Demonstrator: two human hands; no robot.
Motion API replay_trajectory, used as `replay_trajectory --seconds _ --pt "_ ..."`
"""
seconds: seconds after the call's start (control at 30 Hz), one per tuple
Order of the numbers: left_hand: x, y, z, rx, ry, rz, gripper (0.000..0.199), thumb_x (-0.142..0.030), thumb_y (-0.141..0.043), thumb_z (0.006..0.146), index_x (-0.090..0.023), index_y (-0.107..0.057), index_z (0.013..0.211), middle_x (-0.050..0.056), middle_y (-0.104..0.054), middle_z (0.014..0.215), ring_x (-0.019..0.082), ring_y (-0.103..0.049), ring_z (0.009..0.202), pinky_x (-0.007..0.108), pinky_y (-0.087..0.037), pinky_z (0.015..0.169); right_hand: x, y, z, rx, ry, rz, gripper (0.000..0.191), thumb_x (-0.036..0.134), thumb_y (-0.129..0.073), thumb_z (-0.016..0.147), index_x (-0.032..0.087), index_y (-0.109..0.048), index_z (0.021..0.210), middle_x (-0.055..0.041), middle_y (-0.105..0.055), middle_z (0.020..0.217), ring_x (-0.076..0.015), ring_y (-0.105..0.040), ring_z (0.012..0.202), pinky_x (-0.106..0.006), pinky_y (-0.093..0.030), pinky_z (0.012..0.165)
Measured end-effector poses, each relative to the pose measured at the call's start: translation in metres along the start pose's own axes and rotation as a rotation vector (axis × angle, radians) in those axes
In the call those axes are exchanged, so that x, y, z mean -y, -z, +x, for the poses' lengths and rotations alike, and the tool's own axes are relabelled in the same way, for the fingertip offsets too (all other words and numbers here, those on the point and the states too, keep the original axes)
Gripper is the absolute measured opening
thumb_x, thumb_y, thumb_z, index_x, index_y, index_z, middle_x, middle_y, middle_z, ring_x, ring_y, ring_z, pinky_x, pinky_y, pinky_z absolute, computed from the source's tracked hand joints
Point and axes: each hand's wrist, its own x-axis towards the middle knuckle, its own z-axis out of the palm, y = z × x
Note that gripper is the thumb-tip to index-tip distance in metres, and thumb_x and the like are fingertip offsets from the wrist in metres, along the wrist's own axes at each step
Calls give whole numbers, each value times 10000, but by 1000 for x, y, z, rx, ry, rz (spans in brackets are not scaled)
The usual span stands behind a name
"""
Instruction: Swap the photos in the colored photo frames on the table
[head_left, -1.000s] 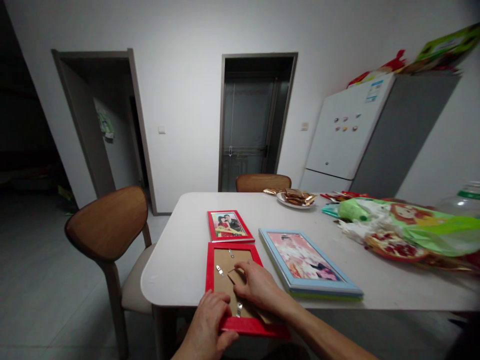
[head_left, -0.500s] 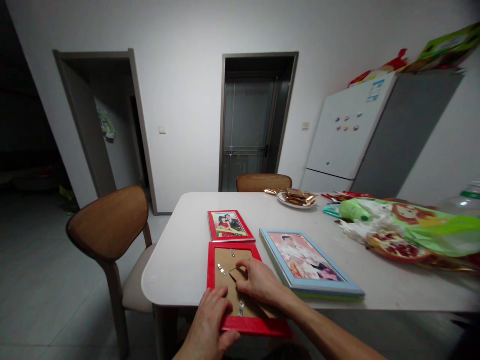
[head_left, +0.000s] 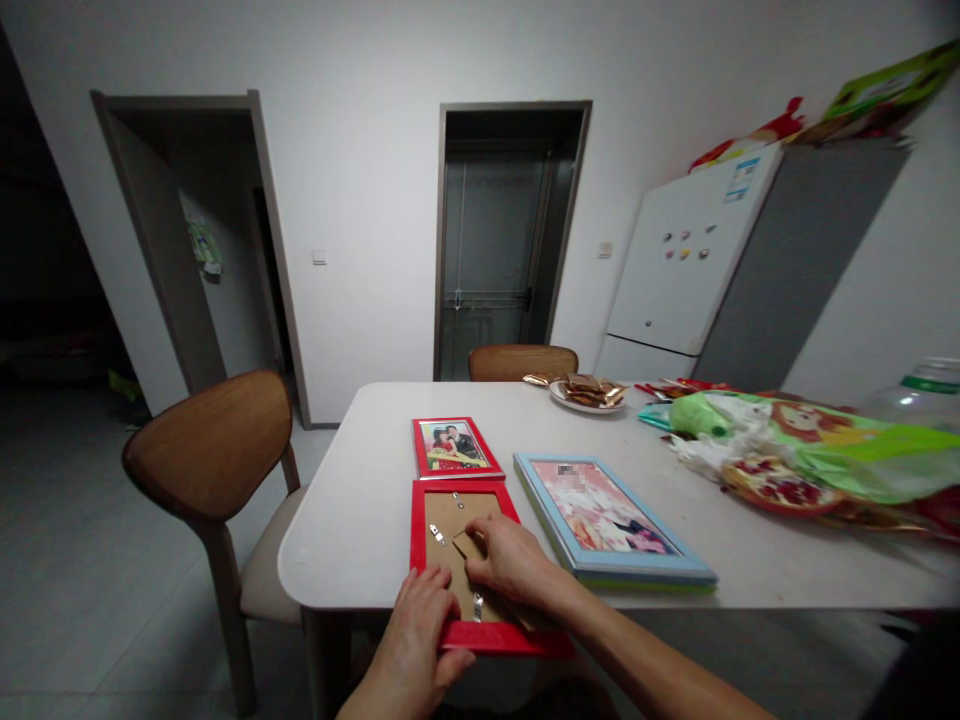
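Observation:
A red photo frame (head_left: 465,489) lies face down at the table's near edge, its brown backing board (head_left: 442,510) and small metal clips showing. My left hand (head_left: 424,630) grips the frame's lower left corner, fingers on top and thumb at the near edge. Over the backing, my right hand (head_left: 510,565) pinches the raised brown stand flap (head_left: 469,545). Just beyond lies another red frame (head_left: 457,447), face up with a photo of two people. To the right, a light blue frame (head_left: 615,515) rests face up on a green-edged one.
The white table (head_left: 360,480) holds a plate of wrapped snacks (head_left: 589,392) at the back. On the right are a green bag (head_left: 862,450), an opened pomegranate (head_left: 780,485) and a clear jar (head_left: 919,395). Wooden chairs (head_left: 217,440) stand at the left and far side.
The view has shifted slightly, so the scene sits a little further left. Both hands keep their places on the red frame.

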Motion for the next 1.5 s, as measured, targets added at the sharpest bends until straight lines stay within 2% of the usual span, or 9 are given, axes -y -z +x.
replay_trajectory --seconds 0.17,0.5,0.67,0.83,0.97,1.13,1.3,1.43,1.5 --pt "-5 3 1 13 36 3 265 -169 -635 619 -147 -542 866 172 -463 1236 293 -367 1180 528 -254 982 0 -5 0 -2 10 -40 341 325 -519 637 190 -596 941 -73 -581 867 -180 -538 770 -240 -349 631" --pt "4 -8 -3 -92 -63 0 252 -134 -621 634 -165 -523 864 145 -517 1184 269 -428 1136 536 -259 976 5 -3 -3 -3 24 -32 311 344 -492 707 190 -592 958 -73 -554 903 -168 -525 800 -230 -351 667" --pt "4 -10 -3 -113 -52 -21 268 -104 -605 620 -176 -516 863 128 -527 1171 259 -444 1122 543 -256 972 17 -10 15 -85 142 13 292 385 -483 742 196 -621 916 -71 -573 909 -164 -516 839 -224 -346 692" --pt "-2 -5 -1 -66 -6 -16 307 -90 -611 605 -155 -512 889 151 -527 1161 270 -444 1117 547 -245 975 32 -25 42 -93 67 -38 236 280 -442 775 168 -645 821 -89 -621 848 -169 -547 783 -234 -348 655" --pt "-9 1 0 -23 27 -22 215 -106 -621 608 -160 -522 792 150 -537 1143 280 -452 1104 550 -236 976 25 -27 51 -125 43 -45 277 280 -394 804 167 -617 925 -90 -625 897 -168 -549 803 -236 -347 657" --pt "-5 -1 -2 -48 10 -54 280 -107 -635 608 -157 -511 854 142 -527 1152 264 -429 1124 525 -215 998 6 -22 50 -163 -28 -101 293 299 -382 808 150 -619 895 -105 -621 926 -203 -515 850 -277 -334 707" --pt "-1 -5 -3 -72 -4 -80 254 -96 -640 607 -174 -508 810 117 -527 1153 250 -436 1115 511 -218 1003 4 -24 51 -113 91 -62 259 240 -390 801 208 -611 933 -45 -610 1015 -192 -485 915 -279 -320 760" --pt "-1 -6 -3 -95 -14 -81 317 -98 -642 611 -171 -503 886 116 -536 1135 250 -440 1111 522 -221 1000 6 -20 46 -112 139 -12 291 196 -401 776 180 -591 995 -73 -601 1034 -189 -489 945 -290 -323 813" --pt "-1 -6 -3 -91 -16 -75 335 -95 -646 607 -169 -503 901 114 -543 1122 249 -446 1105 521 -222 1001 5 -12 37 -80 211 50 350 165 -411 748 160 -563 1064 -89 -576 1079 -186 -476 994 -288 -317 855"
